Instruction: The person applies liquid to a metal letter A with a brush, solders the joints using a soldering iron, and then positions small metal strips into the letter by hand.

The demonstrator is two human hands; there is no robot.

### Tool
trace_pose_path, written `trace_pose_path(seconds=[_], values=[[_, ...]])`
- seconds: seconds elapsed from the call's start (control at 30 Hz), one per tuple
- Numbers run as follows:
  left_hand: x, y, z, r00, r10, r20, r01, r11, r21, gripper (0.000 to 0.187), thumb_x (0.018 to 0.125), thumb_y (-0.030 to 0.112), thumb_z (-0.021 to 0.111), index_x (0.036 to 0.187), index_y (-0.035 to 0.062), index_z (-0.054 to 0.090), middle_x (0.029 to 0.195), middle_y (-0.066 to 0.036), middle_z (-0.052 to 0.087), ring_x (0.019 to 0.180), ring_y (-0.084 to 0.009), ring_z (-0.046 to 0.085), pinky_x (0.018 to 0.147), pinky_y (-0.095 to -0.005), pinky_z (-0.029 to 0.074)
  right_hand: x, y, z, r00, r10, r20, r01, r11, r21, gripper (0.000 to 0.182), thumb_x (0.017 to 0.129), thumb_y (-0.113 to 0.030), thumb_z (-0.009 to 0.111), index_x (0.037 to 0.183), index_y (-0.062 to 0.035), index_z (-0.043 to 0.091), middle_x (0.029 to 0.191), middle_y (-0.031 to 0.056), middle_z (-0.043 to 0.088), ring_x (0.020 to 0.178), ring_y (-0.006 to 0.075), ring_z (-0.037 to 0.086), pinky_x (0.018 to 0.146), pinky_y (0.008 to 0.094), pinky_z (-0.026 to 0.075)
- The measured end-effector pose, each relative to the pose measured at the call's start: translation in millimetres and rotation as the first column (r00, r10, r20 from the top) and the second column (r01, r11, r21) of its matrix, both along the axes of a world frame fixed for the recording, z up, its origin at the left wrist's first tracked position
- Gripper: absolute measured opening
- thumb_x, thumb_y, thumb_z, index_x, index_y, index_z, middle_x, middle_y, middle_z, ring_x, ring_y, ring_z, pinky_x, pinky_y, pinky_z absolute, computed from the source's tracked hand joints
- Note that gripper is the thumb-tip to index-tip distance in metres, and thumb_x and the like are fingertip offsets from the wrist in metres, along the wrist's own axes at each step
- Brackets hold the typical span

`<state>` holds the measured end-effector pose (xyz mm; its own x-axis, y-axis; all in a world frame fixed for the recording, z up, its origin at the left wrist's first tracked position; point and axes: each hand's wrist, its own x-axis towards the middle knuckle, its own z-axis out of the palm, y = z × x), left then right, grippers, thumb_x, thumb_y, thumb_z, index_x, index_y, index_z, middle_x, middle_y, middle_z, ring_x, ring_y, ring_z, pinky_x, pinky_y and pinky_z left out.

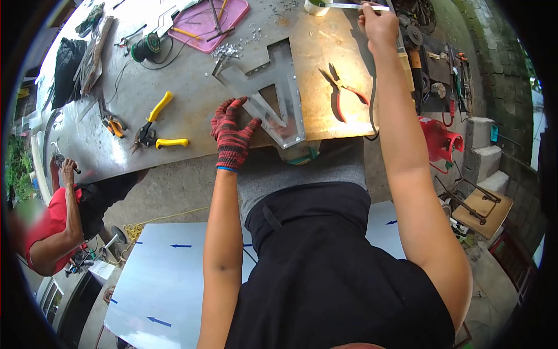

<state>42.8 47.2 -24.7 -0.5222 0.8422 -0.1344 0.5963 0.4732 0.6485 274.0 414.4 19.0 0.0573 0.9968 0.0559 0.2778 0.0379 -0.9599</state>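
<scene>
My left hand (233,132), in a red-and-black knit glove, has its fingers and thumb at the left edge of a sheet-metal letter-like shape (294,96). The shape has raised edges and small rivet-like dots along its rim, and lies at the table's near edge. My bare right hand (380,26) is stretched to the far right, closed on a flat, pale stick (347,6). The stick's other end reaches a small whitish cup (317,8) with something green inside. Pliers with red handles (353,92) lie open between the metal shape and my right forearm.
The metal worktable (192,125) bears yellow-handled snips (157,119), orange-handled pliers (114,125), a wire spool (146,47), a pink tray (235,16) and scattered rivet-like bits (228,51). A person in red (55,232) works at the left. A red gas cylinder (440,139) stands at right.
</scene>
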Motion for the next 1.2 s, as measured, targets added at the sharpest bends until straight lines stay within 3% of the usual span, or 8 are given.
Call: trace_pose_path(seconds=[0.03,0.07,0.2,0.23,0.37,0.47,0.8,1.2], values=[[-2,0,-4,1.000,-0.015,-0.024,0.016,0.999,0.043,0.071,0.070,0.028,0.092,0.136,0.0287,0.065,0.139,-0.010,0.057,0.127,-0.0326,0.052,0.110,-0.0477,0.041,-1,-21,33,0.979,-0.072,0.191,0.082,0.996,-0.044,0.023,0.096,-0.016,0.071,0.093,0.0060,0.072,0.077,0.0132,0.071,0.066,0.0235,0.068,0.060,0.0382,0.050],[-3,-2,-7,0.999,-0.026,-0.047,0.029,0.996,0.079,0.071,0.069,0.033,0.092,0.135,0.0305,0.065,0.139,-0.010,0.058,0.127,-0.0334,0.052,0.110,-0.0489,0.040,8,-34,42,0.995,0.004,0.097,0.003,0.997,-0.074,0.018,0.097,-0.014,0.070,0.095,0.0037,0.071,0.075,0.0055,0.068,0.065,0.0131,0.062,0.059,0.0329,0.049],[-1,1,-3,1.000,-0.017,-0.018,0.018,0.998,0.057,0.070,0.069,0.035,0.092,0.134,0.0304,0.066,0.139,-0.009,0.057,0.129,-0.0333,0.052,0.110,-0.0487,0.040,21,-109,62,0.958,0.246,-0.150,-0.249,0.968,-0.002,0.015,0.099,-0.012,0.068,0.099,0.0029,0.070,0.075,0.0031,0.067,0.063,0.0100,0.061,0.060,0.0295,0.049],[-2,0,-4,1.000,-0.020,-0.002,0.020,0.996,0.088,0.070,0.069,0.036,0.092,0.133,0.0304,0.066,0.140,-0.009,0.057,0.129,-0.0333,0.052,0.111,-0.0486,0.040,28,-128,61,0.941,0.333,-0.065,-0.334,0.942,-0.007,0.018,0.099,-0.016,0.069,0.100,0.0020,0.071,0.077,0.0040,0.069,0.065,0.0139,0.064,0.061,0.0318,0.051],[-3,1,-7,0.999,-0.022,-0.026,0.023,0.998,0.056,0.070,0.069,0.035,0.093,0.133,0.0311,0.066,0.139,-0.008,0.057,0.131,-0.0328,0.051,0.113,-0.0487,0.040,24,-220,60,0.877,0.472,0.088,-0.449,0.871,-0.200,0.020,0.101,-0.016,0.069,0.111,0.0004,0.074,0.092,0.0028,0.072,0.081,0.0077,0.064,0.072,0.0234,0.050],[-3,1,-6,1.000,-0.017,0.001,0.017,0.998,0.056,0.070,0.069,0.033,0.093,0.133,0.0311,0.066,0.139,-0.008,0.057,0.131,-0.0326,0.052,0.112,-0.0491,0.041,14,-262,46,0.857,0.488,0.167,-0.471,0.872,-0.131,0.014,0.097,-0.012,0.069,0.105,-0.0008,0.073,0.079,0.0052,0.071,0.064,0.0091,0.060,0.061,0.0270,0.048],[-1,2,2,0.999,-0.037,-0.023,0.038,0.998,0.043,0.068,0.074,0.025,0.091,0.137,0.0273,0.066,0.138,-0.010,0.056,0.121,-0.0295,0.056,0.108,-0.0461,0.045,-8,-286,31,0.826,0.539,0.162,-0.522,0.842,-0.137,0.010,0.094,-0.006,0.069,0.100,0.0010,0.070,0.080,0.0144,0.068,0.063,0.0204,0.066,0.061,0.0349,0.052],[1,2,6,0.999,-0.042,-0.023,0.042,0.999,0.027,0.067,0.076,0.020,0.090,0.138,0.0227,0.065,0.138,-0.012,0.056,0.124,-0.0306,0.055,0.108,-0.0446,0.047,7,-295,37,0.762,0.555,0.334,-0.572,0.818,-0.054,0.008,0.092,-0.005,0.069,0.098,0.0009,0.070,0.085,0.0136,0.067,0.065,0.0241,0.066,0.062,0.0383,0.052]])
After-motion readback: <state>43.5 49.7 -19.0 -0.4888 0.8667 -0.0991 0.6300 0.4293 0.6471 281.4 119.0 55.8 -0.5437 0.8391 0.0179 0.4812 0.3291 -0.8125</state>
